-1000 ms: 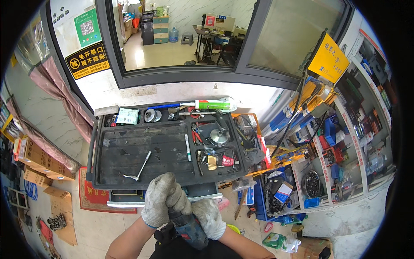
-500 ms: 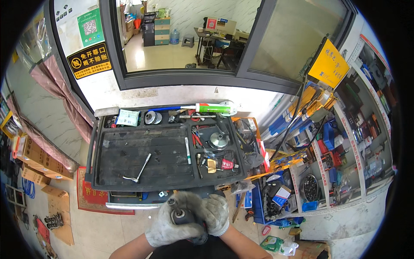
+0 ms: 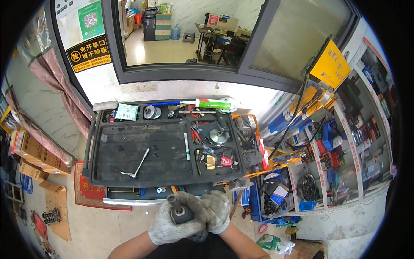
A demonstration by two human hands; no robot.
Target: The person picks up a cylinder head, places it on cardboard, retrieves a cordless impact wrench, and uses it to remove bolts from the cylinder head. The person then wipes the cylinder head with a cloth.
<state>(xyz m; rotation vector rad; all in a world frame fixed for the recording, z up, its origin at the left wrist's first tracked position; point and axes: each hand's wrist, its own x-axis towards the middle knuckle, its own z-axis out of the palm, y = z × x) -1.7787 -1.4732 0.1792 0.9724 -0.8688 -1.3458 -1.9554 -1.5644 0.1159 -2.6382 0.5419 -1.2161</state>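
My left hand (image 3: 174, 228), in a grey-white knit glove, is wrapped round the front of a dark power tool (image 3: 183, 216), whose round metal tip points up toward me. My right hand (image 3: 215, 211), gloved alike, grips the same tool from the right; part of its body is hidden by both hands. Beyond them is a black tool cart (image 3: 101, 159) with a ratchet wrench (image 3: 140, 164) lying on its top, and pliers (image 3: 197, 134), a silver round part (image 3: 218, 137) and small tools in its compartments. An open drawer (image 3: 133, 201) sits below the top.
A window (image 3: 185, 74) is behind the cart, with a green-white tube (image 3: 213, 104) along the cart's back. At the right are blue bins (image 3: 255, 207) and crowded shelves (image 3: 338, 172). Cardboard (image 3: 60, 224) and a red mat (image 3: 92, 198) lie on the floor at the left.
The tool has turned so its tip faces up toward me instead of being covered. My left hand has moved lower and round the tip, and my right hand has shifted slightly up.
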